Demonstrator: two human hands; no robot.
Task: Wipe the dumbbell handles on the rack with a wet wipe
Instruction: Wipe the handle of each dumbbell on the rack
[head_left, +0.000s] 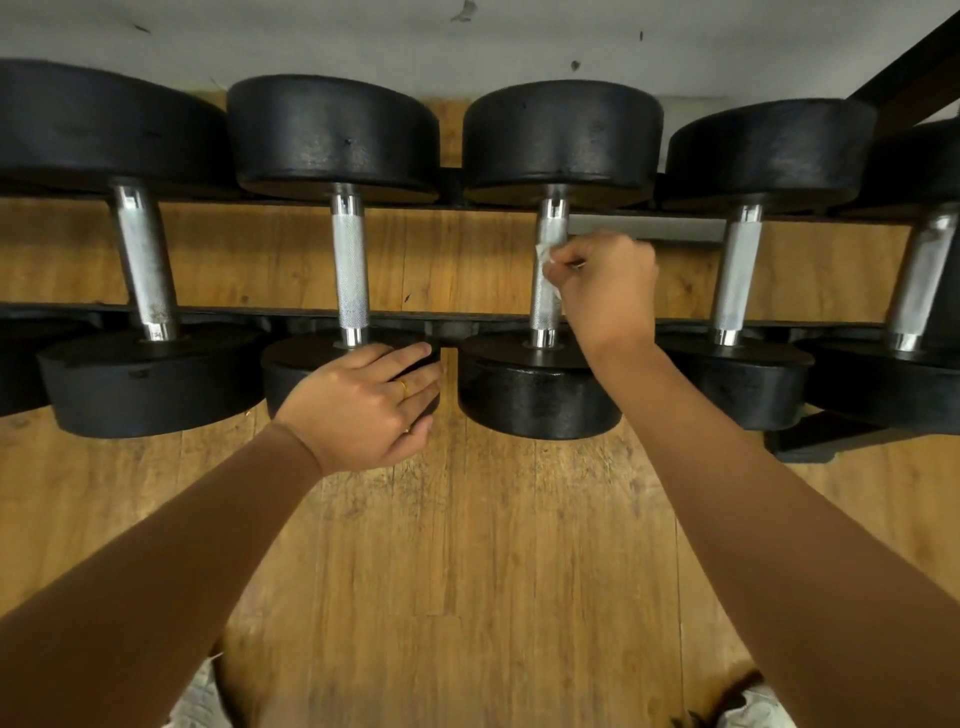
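Head view: wet wipe (546, 258) pressed against the knurled steel handle (546, 291) of the third dumbbell from the left, upper half of the bar. Right hand (605, 286) fingers closed on the wipe. Left hand (363, 405) rests flat, fingers loosely spread, on the near weight (311, 364) of the neighbouring dumbbell. Black rack rail (234, 312) carries the row over a wood floor (467, 571).

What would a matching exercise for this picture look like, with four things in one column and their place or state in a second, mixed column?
Column A
1. left hand
2. right hand
3. wet wipe
4. ring

Column B
a. pressed against a steel handle
b. resting on a black weight head
c. on a finger
d. gripping the wipe

Pairs: 1-b, 2-d, 3-a, 4-c
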